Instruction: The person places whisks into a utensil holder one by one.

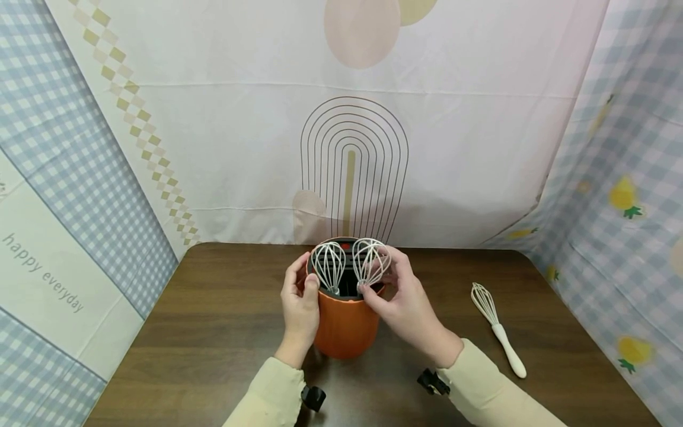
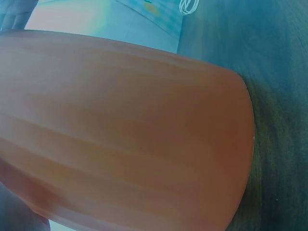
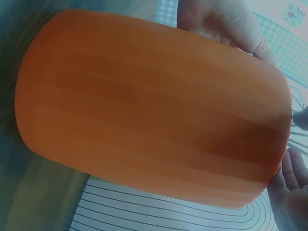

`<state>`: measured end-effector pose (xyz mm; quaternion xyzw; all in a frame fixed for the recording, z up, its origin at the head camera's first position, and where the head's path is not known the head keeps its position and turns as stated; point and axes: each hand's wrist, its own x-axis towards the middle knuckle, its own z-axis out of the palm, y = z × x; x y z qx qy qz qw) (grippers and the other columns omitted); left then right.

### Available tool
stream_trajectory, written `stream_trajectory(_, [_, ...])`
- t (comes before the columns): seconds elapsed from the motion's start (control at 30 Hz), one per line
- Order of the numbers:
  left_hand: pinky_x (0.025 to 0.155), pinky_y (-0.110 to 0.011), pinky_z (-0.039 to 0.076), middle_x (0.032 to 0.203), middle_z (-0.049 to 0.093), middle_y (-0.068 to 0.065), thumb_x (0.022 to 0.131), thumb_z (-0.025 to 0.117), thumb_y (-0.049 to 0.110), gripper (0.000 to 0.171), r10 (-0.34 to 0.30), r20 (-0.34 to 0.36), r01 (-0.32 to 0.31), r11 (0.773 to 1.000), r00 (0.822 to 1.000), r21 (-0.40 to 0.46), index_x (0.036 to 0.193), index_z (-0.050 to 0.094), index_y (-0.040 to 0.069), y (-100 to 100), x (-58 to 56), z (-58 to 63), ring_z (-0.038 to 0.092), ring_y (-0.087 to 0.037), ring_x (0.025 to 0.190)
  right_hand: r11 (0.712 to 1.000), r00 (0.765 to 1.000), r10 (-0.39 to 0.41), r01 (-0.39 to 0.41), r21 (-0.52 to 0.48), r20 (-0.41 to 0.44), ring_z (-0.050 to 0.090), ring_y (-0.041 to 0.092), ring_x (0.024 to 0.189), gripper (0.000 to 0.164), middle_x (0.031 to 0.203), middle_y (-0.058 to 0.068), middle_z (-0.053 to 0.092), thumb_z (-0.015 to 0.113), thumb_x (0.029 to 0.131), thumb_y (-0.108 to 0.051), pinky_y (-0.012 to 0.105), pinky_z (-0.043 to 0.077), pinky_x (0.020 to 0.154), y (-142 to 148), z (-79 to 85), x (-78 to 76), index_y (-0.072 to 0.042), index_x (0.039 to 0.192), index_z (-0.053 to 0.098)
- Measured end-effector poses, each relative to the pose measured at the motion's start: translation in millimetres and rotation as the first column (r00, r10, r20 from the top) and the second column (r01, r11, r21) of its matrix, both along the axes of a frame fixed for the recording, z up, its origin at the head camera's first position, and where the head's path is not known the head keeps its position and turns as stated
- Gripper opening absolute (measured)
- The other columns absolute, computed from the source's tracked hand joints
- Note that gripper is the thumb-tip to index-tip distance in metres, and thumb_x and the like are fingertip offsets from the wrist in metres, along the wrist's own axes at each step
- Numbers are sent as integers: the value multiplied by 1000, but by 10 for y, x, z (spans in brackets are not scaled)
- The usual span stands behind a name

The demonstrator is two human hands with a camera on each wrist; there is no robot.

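An orange utensil holder point(image 1: 345, 332) with a dark slotted insert stands upright in front of me. My left hand point(image 1: 300, 305) grips its left side, thumb at the front by the rim and fingers around the back. Two whisks with pale wire loops rise from the holder, their handles hidden inside. At the left is one whisk point(image 1: 329, 264), near my left thumb. My right hand point(image 1: 409, 302) pinches the other whisk point(image 1: 369, 258) at the base of its loops, just above the right rim. The holder's orange wall point(image 2: 130, 130) fills most of the left wrist view.
A third whisk point(image 1: 498, 332), with a white handle, lies on the brown wooden table point(image 1: 224, 332) to the right. Behind the table hangs a pale printed cloth point(image 1: 240, 148). Blue checked cloths point(image 1: 613, 237) flank both sides.
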<state>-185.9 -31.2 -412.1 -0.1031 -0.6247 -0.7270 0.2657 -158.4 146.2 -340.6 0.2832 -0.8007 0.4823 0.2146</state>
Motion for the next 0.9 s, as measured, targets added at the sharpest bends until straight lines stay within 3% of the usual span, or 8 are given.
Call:
stream_trajectory(0.2, [85, -19, 46, 123, 55, -27, 92, 51, -1, 42, 3, -13, -3, 1000, 1000, 7, 134, 48, -8, 3, -12, -22, 52, -17, 103, 999, 1000, 3, -3, 48, -2, 60, 31, 94, 70, 101, 18, 60, 76, 76, 6, 45, 52, 80, -1, 14, 22, 2, 134, 38])
stream_trajectory(0.43, [87, -21, 46, 122, 56, -24, 92, 51, -1, 43, -6, -11, 6, 1000, 1000, 16, 134, 47, -8, 0, -27, -42, 53, -21, 105, 998, 999, 18, -16, 60, -39, 61, 28, 91, 58, 99, 13, 61, 73, 76, 9, 44, 53, 77, 4, 7, 17, 4, 128, 47])
stream_trajectory(0.6, [87, -20, 46, 121, 56, -24, 92, 51, 0, 42, -3, -17, 3, 1000, 1000, 18, 133, 47, -9, 1, -30, -46, 53, -20, 105, 996, 999, 29, -25, 80, -38, 61, 29, 93, 58, 102, 16, 60, 73, 77, 8, 45, 52, 78, 8, 0, 15, 2, 129, 47])
stream_trajectory(0.9, [84, -18, 45, 117, 57, -24, 93, 51, 0, 41, 7, -18, -7, 1000, 1000, 14, 133, 48, -9, 5, -25, -45, 53, -19, 101, 995, 990, 101, -103, -12, -96, 51, 38, 106, 67, 121, 25, 48, 81, 68, 8, 48, 52, 82, 69, -19, 4, 10, 126, 47])
